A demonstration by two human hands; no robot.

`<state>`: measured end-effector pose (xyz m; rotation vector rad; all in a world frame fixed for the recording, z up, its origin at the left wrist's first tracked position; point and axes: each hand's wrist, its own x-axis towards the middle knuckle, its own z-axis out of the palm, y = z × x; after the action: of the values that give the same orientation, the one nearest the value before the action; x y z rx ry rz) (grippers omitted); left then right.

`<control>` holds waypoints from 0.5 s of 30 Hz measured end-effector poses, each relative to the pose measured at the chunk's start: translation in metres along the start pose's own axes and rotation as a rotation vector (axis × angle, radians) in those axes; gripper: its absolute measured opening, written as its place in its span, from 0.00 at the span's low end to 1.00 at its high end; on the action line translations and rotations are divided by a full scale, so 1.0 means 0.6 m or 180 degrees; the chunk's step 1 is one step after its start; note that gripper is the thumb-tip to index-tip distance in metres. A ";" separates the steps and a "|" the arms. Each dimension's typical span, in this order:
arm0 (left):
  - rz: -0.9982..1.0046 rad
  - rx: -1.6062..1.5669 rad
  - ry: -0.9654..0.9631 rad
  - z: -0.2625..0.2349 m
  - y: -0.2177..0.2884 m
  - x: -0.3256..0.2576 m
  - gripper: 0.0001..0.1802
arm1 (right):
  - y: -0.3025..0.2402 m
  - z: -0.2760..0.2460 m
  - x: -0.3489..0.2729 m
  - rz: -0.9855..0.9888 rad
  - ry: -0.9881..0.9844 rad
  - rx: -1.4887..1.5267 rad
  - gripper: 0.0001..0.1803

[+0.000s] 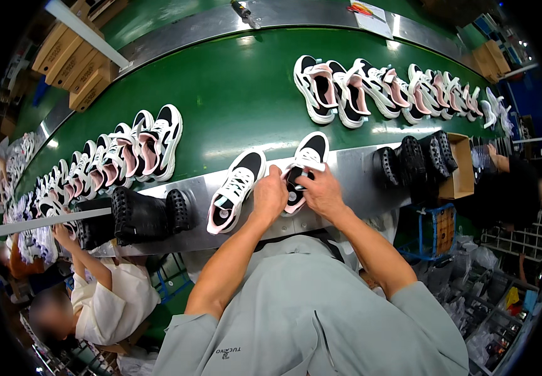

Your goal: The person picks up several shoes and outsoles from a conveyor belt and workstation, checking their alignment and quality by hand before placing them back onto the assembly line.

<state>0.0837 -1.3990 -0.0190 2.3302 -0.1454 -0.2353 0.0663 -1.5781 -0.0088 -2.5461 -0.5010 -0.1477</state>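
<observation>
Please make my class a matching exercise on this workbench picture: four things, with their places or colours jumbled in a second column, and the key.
Column one
1. handled shoe
2. cardboard box
3. white sheet
4. long work surface

Column two
A. lying on the far metal ledge
B. green
C. at the person's left hand and right hand
D. beside black boots on the right

Right pairs: 1-C, 2-D, 3-A, 4-B
</observation>
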 end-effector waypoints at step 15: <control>0.2447 0.1122 0.0523 -0.037 0.049 0.003 0.08 | -0.031 0.053 -0.067 0.2170 0.0272 0.1182 0.14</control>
<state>0.0891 -1.4041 0.0172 2.4270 -1.0376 0.3921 0.0222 -1.5600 -0.0348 -2.1904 0.3547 0.0809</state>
